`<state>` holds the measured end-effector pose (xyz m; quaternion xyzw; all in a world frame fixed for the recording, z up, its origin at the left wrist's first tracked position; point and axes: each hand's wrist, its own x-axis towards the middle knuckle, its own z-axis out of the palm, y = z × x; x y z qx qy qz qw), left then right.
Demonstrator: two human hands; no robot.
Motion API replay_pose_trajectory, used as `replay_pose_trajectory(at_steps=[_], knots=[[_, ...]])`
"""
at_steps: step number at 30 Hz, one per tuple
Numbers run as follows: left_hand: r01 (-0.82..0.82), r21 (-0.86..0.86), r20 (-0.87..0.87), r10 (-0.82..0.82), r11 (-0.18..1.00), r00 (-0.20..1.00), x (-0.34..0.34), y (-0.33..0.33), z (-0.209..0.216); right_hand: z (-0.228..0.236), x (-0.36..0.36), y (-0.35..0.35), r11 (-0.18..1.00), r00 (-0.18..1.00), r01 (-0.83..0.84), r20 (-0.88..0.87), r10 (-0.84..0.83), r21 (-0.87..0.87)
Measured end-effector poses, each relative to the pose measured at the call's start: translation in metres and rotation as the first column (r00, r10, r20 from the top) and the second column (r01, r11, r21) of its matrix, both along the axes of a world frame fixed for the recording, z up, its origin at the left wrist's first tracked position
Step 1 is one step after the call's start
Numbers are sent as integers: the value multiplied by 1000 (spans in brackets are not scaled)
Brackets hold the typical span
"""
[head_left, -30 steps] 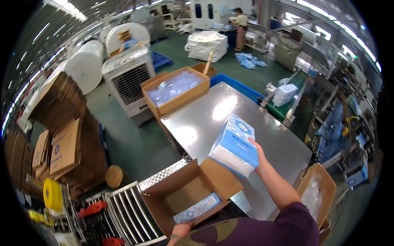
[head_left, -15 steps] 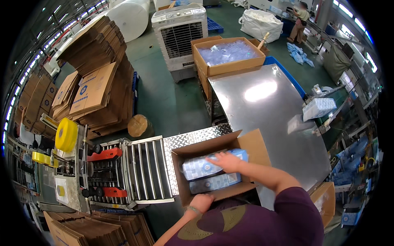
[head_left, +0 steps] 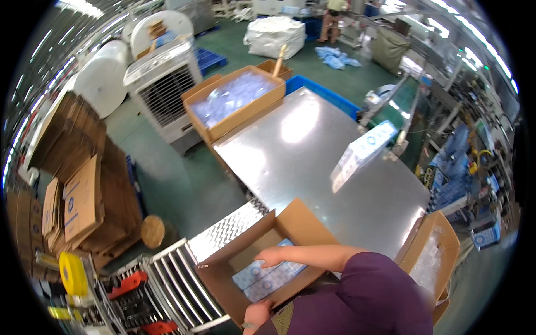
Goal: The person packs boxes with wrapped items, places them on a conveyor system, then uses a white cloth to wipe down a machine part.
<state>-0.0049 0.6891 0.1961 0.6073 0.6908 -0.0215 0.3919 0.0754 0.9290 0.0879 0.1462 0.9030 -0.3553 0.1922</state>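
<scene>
An open cardboard box [head_left: 220, 267] stands in front of me, with two blue-and-white wrapped packs side by side on its bottom. My right hand [head_left: 270, 257] reaches into the box, its bent fingers over the far pack [head_left: 248, 274]. The nearer pack [head_left: 277, 282] lies along the box's near wall. At the near corner my left hand [head_left: 258, 314] is closed over the box's rim; some of its fingers are hidden. Another blue-and-white pack [head_left: 362, 155] is tilted at the right side of the steel table [head_left: 296, 162].
A roller conveyor [head_left: 181, 287] adjoins the box on the left. Beyond the table stand a carton of clear plastic [head_left: 237, 97] and an air cooler [head_left: 164, 89]. Flattened cartons [head_left: 84, 190] are stacked at left. Another open carton [head_left: 430, 257] stands at right.
My view has swung to the right. The far pack sits lower in the box, level beside the nearer one, with my right hand still at it. The pack on the right has come further onto the table.
</scene>
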Motion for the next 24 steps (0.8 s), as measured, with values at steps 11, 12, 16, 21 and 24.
replay_pose_trajectory(at_steps=[11,12,16,21,24], knots=[[-95,92,192,76,991,978,-4,43,1,183,284,273,65,636,459,-276,-721,886],[-99,101,192,78,990,978,-2,49,2,181,299,282,84,600,387,-182,-779,918],[-84,106,175,65,991,983,0,68,2,100,321,325,160,618,335,-88,-781,928],[-66,94,155,51,993,987,-2,75,0,140,242,307,457,562,570,82,-823,683],[-56,105,162,38,993,986,-4,78,1,122,234,272,225,384,785,-170,-907,577]])
